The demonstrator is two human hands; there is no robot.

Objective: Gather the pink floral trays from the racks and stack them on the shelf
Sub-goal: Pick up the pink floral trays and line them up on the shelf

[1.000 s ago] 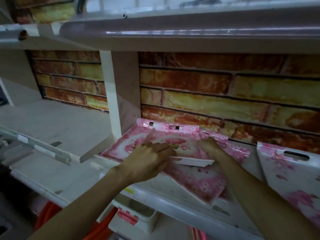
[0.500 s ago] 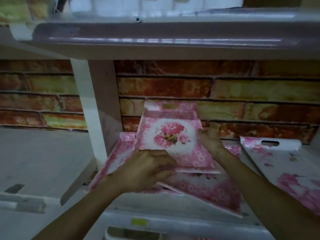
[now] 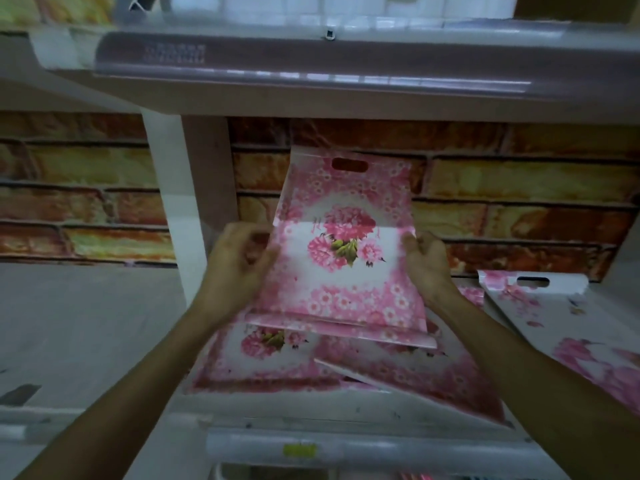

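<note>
Head view: both hands' fingers clamp the tilted pink floral tray (image 3: 346, 271); shelf label (image 3: 299, 450) unreadable.

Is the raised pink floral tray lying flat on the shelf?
No, the raised pink floral tray is tilted up, held at its sides by the left hand and right hand.

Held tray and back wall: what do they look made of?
Held tray: probably thin rigid plastic with a printed floral face, given its moulded handle slot and white edge. Back wall: seems printed brick-pattern sheet rather than real brick; it looks flat and glossy.
</note>
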